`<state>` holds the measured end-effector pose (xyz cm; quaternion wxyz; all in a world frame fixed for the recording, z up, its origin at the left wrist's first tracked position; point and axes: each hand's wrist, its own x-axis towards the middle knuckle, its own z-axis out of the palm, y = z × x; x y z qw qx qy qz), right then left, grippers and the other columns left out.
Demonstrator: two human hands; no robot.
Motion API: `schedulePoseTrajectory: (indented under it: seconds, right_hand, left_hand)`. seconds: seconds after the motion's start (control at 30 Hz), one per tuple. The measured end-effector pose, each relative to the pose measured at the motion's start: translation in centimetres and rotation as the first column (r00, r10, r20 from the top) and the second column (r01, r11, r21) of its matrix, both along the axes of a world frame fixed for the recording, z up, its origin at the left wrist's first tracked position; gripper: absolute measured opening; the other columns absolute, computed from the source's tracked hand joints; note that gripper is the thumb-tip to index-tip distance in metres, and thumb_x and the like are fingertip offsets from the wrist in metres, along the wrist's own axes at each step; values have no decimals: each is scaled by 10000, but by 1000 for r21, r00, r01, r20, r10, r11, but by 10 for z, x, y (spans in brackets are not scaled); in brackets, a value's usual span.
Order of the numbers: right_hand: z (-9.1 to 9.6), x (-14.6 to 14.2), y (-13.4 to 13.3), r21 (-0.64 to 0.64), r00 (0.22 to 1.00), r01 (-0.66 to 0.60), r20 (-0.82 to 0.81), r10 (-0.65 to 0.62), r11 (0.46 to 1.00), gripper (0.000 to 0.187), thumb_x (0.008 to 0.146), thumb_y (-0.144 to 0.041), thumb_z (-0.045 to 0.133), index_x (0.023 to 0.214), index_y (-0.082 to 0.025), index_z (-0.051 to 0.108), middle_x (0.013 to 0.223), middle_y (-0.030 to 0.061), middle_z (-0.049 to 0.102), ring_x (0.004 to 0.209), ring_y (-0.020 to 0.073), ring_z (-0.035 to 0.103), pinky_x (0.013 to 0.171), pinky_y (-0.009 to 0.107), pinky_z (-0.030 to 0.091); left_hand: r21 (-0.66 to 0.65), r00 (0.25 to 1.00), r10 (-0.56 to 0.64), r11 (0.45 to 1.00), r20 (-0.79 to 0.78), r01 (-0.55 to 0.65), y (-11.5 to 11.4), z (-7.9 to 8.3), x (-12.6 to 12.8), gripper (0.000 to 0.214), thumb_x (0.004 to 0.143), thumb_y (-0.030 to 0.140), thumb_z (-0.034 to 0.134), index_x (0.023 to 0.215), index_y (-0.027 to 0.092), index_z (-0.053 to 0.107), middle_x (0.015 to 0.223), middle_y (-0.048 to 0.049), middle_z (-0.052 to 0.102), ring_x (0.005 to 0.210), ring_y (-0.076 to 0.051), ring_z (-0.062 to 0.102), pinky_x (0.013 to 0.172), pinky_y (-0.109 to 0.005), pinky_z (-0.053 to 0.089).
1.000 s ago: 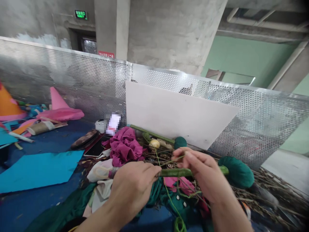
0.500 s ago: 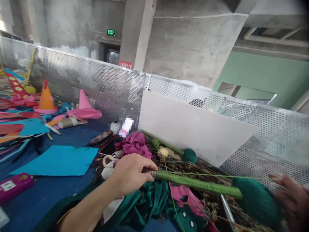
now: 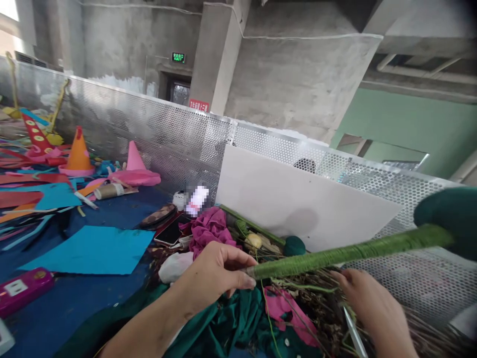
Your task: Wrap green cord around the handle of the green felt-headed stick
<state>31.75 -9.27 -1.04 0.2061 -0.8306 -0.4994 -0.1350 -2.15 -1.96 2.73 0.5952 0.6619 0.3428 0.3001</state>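
My left hand (image 3: 219, 271) pinches the bare, narrow end of a stick wrapped in green thread (image 3: 346, 256). The stick slopes up to the right, and a dark green fabric ball (image 3: 447, 219) sits on its far end. Below the stick is my right hand (image 3: 372, 303), its thumb and forefinger closed on a loose green thread (image 3: 313, 287) that runs left toward the stick's bare end. Dried stems (image 3: 324, 313) lie under both hands. A metal blade (image 3: 354, 330) rests beside my right wrist, and dark green cloth (image 3: 219, 323) spreads beneath my left forearm.
A white board (image 3: 268, 194) leans on the perforated metal panel (image 3: 179, 119). Blue sheet (image 3: 93, 248), a purple device (image 3: 26, 291) and cone hats (image 3: 79, 154) are on the left. Magenta cloth (image 3: 210, 231), a phone (image 3: 173, 231) and another green ball (image 3: 294, 245) lie behind my hands.
The stick's ball end has swung upward on the right. My right hand has moved left and come below the stick, while my left hand keeps its hold and shifts slightly right.
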Motion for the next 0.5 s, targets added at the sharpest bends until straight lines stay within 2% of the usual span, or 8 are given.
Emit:
schedulePoseTrajectory:
  seconds: [0.07,0.1,0.17,0.23,0.3,0.4,0.43,0.5]
  right_hand:
    - [5,-42,5,177,970,-237,-8,243,955,292,818,-470,553,724,-232,694,855,126,698,663,287,649,610,401,478]
    - [6,-65,7,268,912,-371,-76,404,889,305,847,-473,523,759,-233,691,863,114,697,758,285,658,693,402,498]
    - [5,-109,12,437,704,-516,-273,655,737,293,874,-460,520,914,-228,695,925,95,701,962,271,641,837,386,502]
    - [0,-144,14,523,435,-586,-442,784,619,310,893,-445,523,1030,-207,667,972,85,692,956,235,638,854,354,506]
    - [-6,-164,14,496,310,-620,-556,771,608,261,886,-426,567,928,-191,674,843,50,678,800,196,638,732,286,516]
    - [-10,-174,7,496,430,-575,-495,756,651,315,914,-373,550,676,-182,626,636,0,556,616,139,546,584,224,441]
    - [-10,-175,4,558,488,-541,-402,775,630,333,923,-355,538,651,-183,622,659,9,544,642,144,545,605,232,439]
    - [-10,-176,-1,714,535,-502,-187,824,488,289,922,-327,547,693,-192,659,815,51,567,814,190,581,719,278,464]
  left_hand:
    - [-11,999,34,999,32,-34,-2,-2,4,267,602,237,718,835,110,752,523,31,550,425,-65,398,453,-215,320]
    - [-13,998,45,999,42,-44,-3,-3,5,287,605,241,721,859,110,754,526,30,556,424,-65,403,452,-215,320]
    - [-25,996,54,998,66,-52,-3,-6,7,307,612,244,723,886,111,757,522,30,559,423,-65,407,445,-210,306]
    - [-45,995,57,998,84,-53,-3,-8,8,313,618,239,717,898,107,758,495,34,547,421,-67,405,434,-204,281]
    - [-61,992,73,996,106,-67,-2,-10,8,323,618,240,717,907,101,756,465,40,531,418,-70,405,428,-201,272]
    - [-90,982,115,991,151,-102,1,-12,9,322,611,246,726,895,96,749,443,46,529,401,-69,400,420,-198,281]
    - [-101,978,121,989,170,-105,2,-13,9,310,612,247,724,883,96,747,435,48,527,392,-66,391,414,-196,276]
    - [-132,970,137,985,200,-112,3,-13,10,288,606,238,720,856,97,743,417,55,517,372,-61,371,399,-194,256]
